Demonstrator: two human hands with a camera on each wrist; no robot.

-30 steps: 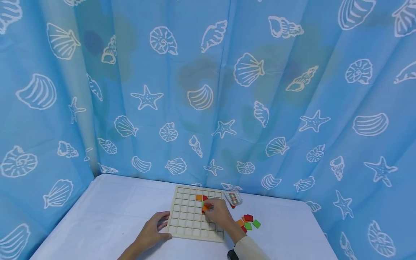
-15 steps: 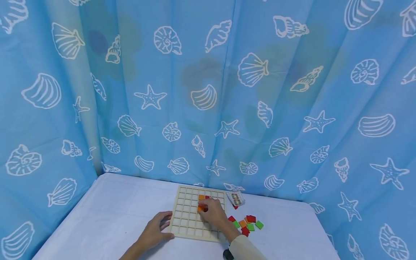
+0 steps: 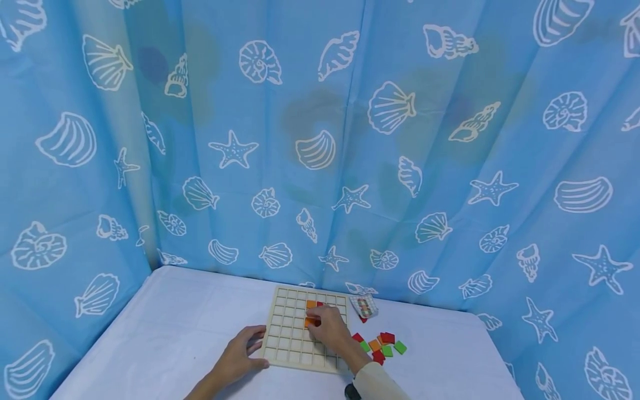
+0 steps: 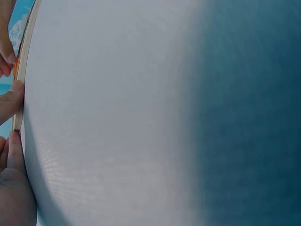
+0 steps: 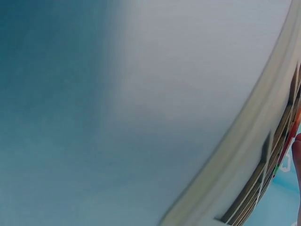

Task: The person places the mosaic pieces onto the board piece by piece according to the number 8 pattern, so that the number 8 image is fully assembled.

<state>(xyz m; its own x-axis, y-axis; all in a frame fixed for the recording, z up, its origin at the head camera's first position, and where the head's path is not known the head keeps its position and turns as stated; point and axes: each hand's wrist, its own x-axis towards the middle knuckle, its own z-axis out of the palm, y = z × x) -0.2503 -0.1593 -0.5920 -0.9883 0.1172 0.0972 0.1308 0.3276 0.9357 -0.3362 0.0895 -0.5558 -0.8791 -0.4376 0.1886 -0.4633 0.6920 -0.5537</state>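
A pale board (image 3: 285, 357) with a grid of square cells lies on the white table. My left hand (image 3: 240, 355) holds the board at its near left corner, thumb at the front edge and fingers along the left side. The thumb (image 4: 15, 96) also shows against the board's edge in the left wrist view. Over the board's middle, my right hand (image 3: 330, 331) pinches an orange tile (image 3: 310, 322) down at a cell. Above it, another orange tile (image 3: 311, 304) sits in the grid beside a red tile (image 3: 320, 304). My right hand covers the cells underneath it.
Several loose red, green and orange tiles (image 3: 387, 351) lie right of the board. A pattern card (image 3: 364, 305) lies by the board's far right corner, with a red tile (image 3: 363, 320) partly under it. A blue shell-print curtain (image 3: 270, 166) hangs behind the table.
My right hand has moved left across the board by about one column with the orange tile. Loose tiles that my right arm hid now show. My left hand stays at the corner.
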